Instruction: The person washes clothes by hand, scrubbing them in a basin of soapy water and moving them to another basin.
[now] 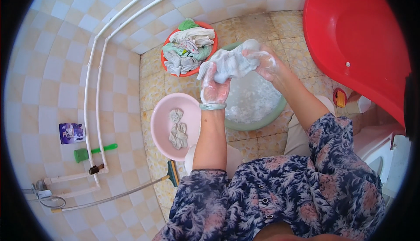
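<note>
A wet, soapy white cloth item [232, 63], small and sock-like, is stretched between my two hands above a pale green basin [250, 126]. My left hand [215, 90], with a pale bangle at the wrist, grips its near left end. At the right end, my right hand [270, 66] has its fingers closed around the fabric. Suds coat both hands. Cloudy, foamy water [251, 99] fills the basin below, and the cloth covers part of its far rim.
Left of the green basin stands a pink basin [158, 134] holding small crumpled cloths [178, 135]. Behind it, an orange basin [215, 40] is heaped with laundry [188, 50]. A large red tub [358, 35] rises at right. White pipes [89, 66] and a squeegee [173, 174] are at left.
</note>
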Tool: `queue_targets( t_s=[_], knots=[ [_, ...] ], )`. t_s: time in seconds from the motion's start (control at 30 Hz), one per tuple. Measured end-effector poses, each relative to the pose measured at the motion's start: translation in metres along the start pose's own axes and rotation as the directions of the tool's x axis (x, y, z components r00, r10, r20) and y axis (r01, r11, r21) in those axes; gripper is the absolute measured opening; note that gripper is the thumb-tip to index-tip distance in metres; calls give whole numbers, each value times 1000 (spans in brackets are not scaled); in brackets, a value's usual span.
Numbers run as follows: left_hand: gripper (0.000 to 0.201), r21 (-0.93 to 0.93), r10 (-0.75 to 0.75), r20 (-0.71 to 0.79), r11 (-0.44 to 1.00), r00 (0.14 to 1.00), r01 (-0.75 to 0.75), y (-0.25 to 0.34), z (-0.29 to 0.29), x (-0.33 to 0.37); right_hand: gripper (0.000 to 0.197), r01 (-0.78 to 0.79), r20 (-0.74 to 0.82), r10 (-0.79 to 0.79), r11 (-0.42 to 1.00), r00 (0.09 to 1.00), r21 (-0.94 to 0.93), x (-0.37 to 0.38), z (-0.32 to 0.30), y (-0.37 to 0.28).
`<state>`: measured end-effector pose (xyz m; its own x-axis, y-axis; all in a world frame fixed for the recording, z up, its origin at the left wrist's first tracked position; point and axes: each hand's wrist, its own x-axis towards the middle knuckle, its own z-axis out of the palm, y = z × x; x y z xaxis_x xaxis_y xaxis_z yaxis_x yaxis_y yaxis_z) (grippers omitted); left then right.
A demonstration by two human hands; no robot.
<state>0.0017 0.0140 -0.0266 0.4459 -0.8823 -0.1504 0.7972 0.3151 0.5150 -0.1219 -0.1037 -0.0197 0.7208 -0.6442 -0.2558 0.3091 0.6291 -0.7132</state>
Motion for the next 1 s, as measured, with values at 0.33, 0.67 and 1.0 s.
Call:
queue_targets(
  t_s=[0.33, 0.67, 1.0],
  knots=[
    [30, 72, 123, -217, 991, 968, -110, -4, -5, 5, 24, 111, -74, -100, 978, 992, 175, 13, -5, 12],
    [27, 66, -143, 88, 988, 986, 137, 6, -59, 9, 28, 584, 476, -345, 563, 809, -585, -39, 37, 63],
    [28, -427, -248, -303, 898, 920, 101, -33, -70, 11, 30, 436, 237, -486, 349, 841, -829, -12, 26, 80]
  ],
)
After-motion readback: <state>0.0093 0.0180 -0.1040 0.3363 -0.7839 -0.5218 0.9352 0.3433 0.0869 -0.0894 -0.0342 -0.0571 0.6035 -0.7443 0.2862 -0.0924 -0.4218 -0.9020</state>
